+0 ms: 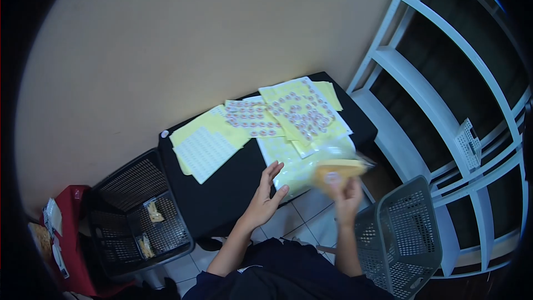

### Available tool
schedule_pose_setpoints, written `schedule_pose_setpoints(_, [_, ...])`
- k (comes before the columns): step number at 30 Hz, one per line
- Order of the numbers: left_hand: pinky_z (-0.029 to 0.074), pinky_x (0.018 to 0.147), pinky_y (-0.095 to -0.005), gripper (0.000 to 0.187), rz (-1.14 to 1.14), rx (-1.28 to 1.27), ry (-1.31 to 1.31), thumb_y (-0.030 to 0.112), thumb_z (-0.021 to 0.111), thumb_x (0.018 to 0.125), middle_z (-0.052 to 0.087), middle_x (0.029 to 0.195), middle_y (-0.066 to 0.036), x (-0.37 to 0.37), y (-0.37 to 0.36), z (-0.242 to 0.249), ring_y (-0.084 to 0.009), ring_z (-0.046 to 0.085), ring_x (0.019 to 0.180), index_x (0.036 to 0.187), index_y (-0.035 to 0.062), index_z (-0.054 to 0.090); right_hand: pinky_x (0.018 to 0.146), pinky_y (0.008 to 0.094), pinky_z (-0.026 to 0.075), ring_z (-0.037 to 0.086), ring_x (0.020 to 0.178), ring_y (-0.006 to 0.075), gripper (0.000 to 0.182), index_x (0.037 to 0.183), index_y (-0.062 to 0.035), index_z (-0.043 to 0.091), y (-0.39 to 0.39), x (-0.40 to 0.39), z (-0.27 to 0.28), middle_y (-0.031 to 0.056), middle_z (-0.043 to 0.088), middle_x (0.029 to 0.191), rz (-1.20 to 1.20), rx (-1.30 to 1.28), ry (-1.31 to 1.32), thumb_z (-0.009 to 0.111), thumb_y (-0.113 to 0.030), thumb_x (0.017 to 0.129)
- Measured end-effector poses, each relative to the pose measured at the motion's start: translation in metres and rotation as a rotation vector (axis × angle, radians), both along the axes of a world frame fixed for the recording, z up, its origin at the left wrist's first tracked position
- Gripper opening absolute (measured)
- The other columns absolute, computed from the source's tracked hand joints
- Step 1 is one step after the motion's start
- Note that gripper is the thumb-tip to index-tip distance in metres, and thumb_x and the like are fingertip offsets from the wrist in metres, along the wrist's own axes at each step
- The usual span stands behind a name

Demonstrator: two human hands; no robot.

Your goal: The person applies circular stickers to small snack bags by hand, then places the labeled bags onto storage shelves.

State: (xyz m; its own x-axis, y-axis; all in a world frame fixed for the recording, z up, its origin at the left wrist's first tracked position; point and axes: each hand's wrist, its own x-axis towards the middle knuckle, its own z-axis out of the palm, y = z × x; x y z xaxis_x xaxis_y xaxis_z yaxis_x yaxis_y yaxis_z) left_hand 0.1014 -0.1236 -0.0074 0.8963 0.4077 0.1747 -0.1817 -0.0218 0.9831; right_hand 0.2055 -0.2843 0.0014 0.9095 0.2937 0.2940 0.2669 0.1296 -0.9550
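Note:
My right hand grips a yellow-brown packet in a clear bag with a small round sticker on its front; the packet is blurred and held just off the black table's right front corner. My left hand is flat with fingers spread, resting on the table edge beside a clear plastic sheet. Sticker sheets with rows of round red-and-white labels lie at the back of the table. More pale yellow sheets lie to the left.
A dark mesh basket left of the table holds a few small packets. A grey mesh basket stands at my right. White shelving rises on the right. A red object sits at far left. A beige wall is behind.

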Motion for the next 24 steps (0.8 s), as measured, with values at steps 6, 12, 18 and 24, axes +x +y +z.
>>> schedule_pose_setpoints(6, [0.027,0.097,-0.0364,0.058,0.006,0.127,0.326,0.034,0.049,0.084,0.034,0.124,-0.024,0.010,-0.052,-0.040,-0.0309,0.032,0.118,0.125,-0.0020,0.027,0.079,0.0312,0.043,0.049,0.095,0.0193,0.040,0.106,0.0062,0.046,-0.245,0.100,-0.077,0.0137,0.049,0.104,-0.913,-0.145,-0.144,0.061,-0.019,0.078])
schedule_pose_setpoints(12, [0.028,0.097,-0.0365,0.060,-0.058,0.083,0.396,0.037,0.049,0.084,0.032,0.126,-0.024,0.015,-0.100,-0.057,-0.0308,0.031,0.119,0.124,-0.0028,0.028,0.076,0.0405,0.042,0.056,0.091,0.0298,0.061,0.099,0.0011,0.057,-0.413,0.098,-0.241,0.0174,0.059,0.094,-0.747,-1.167,0.506,0.059,-0.051,0.067])
schedule_pose_setpoints(18, [0.028,0.097,-0.0355,0.063,-0.068,0.163,0.511,0.040,0.050,0.082,0.037,0.123,-0.024,-0.005,-0.120,-0.053,-0.0309,0.035,0.117,0.122,-0.0045,0.030,0.082,0.0390,0.042,0.054,0.094,0.0325,0.053,0.103,0.0025,0.054,-0.507,0.043,-0.379,0.0199,0.056,0.100,-0.598,-1.092,0.817,0.060,-0.036,0.068])
schedule_pose_setpoints(24, [0.029,0.097,-0.0353,0.066,-0.054,0.259,0.618,0.043,0.050,0.081,0.038,0.122,-0.025,-0.038,-0.108,-0.062,-0.0317,0.035,0.117,0.122,-0.0048,0.030,0.082,0.0391,0.043,0.054,0.094,0.0340,0.049,0.103,0.0034,0.053,-0.521,0.055,-0.409,0.0199,0.055,0.103,-0.653,-1.249,0.706,0.063,-0.027,0.066])
